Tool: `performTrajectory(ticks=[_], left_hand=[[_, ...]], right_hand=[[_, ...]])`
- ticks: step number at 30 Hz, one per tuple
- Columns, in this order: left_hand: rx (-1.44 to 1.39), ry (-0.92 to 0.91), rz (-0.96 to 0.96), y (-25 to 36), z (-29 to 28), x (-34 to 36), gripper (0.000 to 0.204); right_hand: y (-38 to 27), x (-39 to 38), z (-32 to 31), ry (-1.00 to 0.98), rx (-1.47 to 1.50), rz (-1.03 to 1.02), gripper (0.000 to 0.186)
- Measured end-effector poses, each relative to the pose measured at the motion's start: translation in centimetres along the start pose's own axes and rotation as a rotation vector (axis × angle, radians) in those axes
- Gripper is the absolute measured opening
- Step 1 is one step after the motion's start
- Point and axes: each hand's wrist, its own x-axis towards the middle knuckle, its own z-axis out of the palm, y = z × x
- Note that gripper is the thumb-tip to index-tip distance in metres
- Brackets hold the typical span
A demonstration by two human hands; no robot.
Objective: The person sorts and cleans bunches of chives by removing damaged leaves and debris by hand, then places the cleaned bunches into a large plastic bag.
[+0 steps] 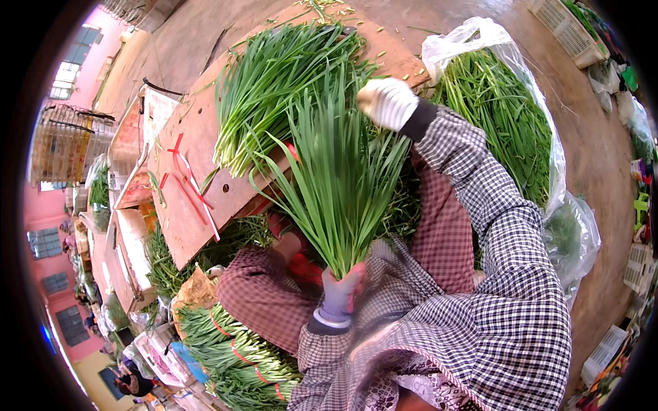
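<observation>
My left hand (340, 293), in a pale purple glove, is closed around the pale stem ends of a bunch of garlic chives (334, 181). The long green leaves fan upward, away from me, over my lap. By the leaf tips, on their right side, is my right hand (388, 104) in a white striped glove. Its fingers look curled in and are a little blurred; whatever they may hold is hidden. Beyond the bunch, a loose pile of garlic chives (284, 85) lies on a worn board (195, 133). Red and white tie strips (190, 179) rest on the board's left part.
At the right stands a clear plastic bag (554, 147) full of loose greens (497, 113). Bundles of chives tied with red bands (236, 353) are stacked at lower left. Leaf scraps lie under the board. Crates (565, 31) line the far right floor.
</observation>
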Motion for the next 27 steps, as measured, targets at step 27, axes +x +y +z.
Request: performTrajectory(ticks=[27], left_hand=[[0.077,0.071,-0.082,0.0,-1.2,-0.8,0.018]], right_hand=[[0.1,1.6,3.2,0.008,0.23,-0.201,0.026]])
